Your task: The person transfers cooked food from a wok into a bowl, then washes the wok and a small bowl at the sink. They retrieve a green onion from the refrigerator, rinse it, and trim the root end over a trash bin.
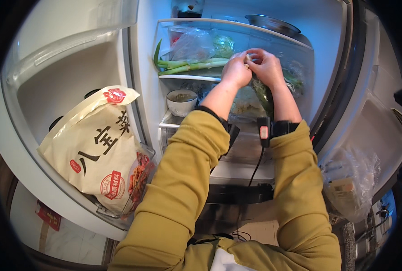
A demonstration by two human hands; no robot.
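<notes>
Both hands are together inside an open refrigerator, in front of its upper shelf. My left hand (237, 71) and my right hand (266, 67) pinch the top of a plastic bag that hangs below them, with dark green vegetables (263, 93) showing inside. A small pale piece (247, 62) shows between the fingers; what it is I cannot tell. Green onion stalks (190, 66) lie on the shelf to the left, their right ends hidden behind my left hand. Behind them are a clear plastic bag (192, 45) and a wrapped light green vegetable (223, 45).
A patterned bowl (182, 101) with contents stands on the lower shelf. A metal bowl (272, 24) and a glass container (188, 8) are above. The left door holds a large printed food bag (92, 145); a plastic bag (350, 183) hangs at the right door. A cable runs down from my right wrist.
</notes>
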